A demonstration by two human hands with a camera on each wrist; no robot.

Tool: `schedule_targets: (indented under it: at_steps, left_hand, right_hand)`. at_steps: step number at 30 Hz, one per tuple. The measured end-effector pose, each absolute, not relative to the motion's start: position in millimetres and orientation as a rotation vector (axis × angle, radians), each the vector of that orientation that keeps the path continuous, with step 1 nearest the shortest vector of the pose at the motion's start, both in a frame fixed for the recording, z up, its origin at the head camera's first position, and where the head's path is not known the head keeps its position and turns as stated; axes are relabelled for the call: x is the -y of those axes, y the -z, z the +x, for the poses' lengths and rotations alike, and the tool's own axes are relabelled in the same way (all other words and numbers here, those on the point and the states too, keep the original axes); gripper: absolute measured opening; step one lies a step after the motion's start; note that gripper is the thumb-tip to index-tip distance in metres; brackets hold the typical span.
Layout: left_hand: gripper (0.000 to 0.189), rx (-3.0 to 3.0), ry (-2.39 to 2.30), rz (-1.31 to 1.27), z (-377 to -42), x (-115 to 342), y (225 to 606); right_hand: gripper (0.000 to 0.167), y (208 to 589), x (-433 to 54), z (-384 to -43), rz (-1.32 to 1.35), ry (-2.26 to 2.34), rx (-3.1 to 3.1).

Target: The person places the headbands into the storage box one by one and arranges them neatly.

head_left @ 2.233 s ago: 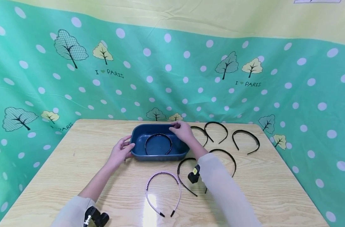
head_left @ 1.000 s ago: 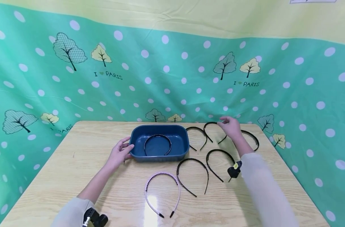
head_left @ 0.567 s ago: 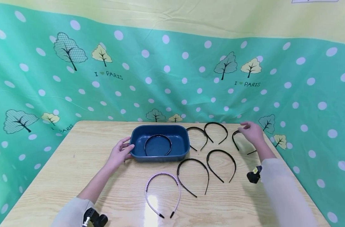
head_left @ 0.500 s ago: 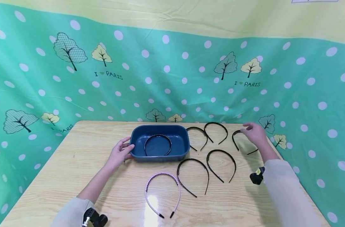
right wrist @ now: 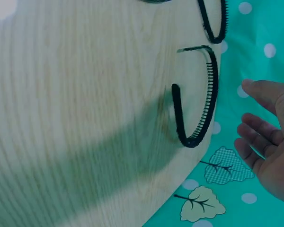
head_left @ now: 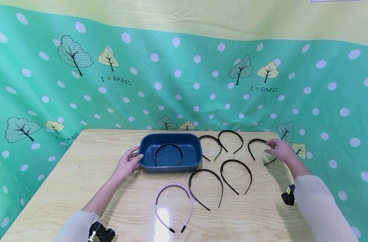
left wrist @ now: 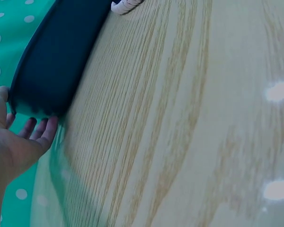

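We are reaching with our right hand [head_left: 280, 149] just beside a toothed black headband [right wrist: 214, 90], which is lying near the table's far right corner. In the right wrist view its toothed arc is facing our fingertips across a gap; our thumb is standing well off the loosely bent fingers, so we are holding nothing there. Leftward, four more black headbands [head_left: 236, 160] are lying on the wooden table [head_left: 81, 168]. Our left hand [head_left: 127, 164] is gripping the left end of a blue bin [head_left: 168, 170], thumb at its rim, and another headband [head_left: 168, 144] is resting inside. Nearer us a lilac headband [head_left: 173, 185] is lying; behind everything a green dotted cloth [head_left: 177, 87] is hanging.
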State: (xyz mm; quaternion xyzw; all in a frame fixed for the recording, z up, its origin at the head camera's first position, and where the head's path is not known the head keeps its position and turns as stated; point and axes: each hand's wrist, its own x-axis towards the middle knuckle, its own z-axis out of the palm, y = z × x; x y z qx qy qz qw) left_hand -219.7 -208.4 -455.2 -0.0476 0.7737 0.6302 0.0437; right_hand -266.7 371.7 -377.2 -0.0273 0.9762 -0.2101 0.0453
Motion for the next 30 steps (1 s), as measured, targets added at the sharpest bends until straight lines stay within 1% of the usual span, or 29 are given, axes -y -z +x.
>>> schedule_targets:
  at_steps: [11,23,30]
  left_hand:
    - [0.063,-2.389,-1.902,-0.14,-218.6,208.4,452.2]
    - [0.062,-2.382,-1.908,-0.144,-219.2,208.6,452.9]
    - [0.063,-2.377,-1.922,-0.143,-219.8,209.3,456.4]
  right_hand:
    - [0.039,398.0,-384.5,-264.8,-0.197,0.561,-2.931]
    - [0.033,410.9,-394.2,-255.2,-0.233,0.49,-2.951]
    - [0.033,417.1,-395.6,-253.4,-0.253,0.475,-2.949]
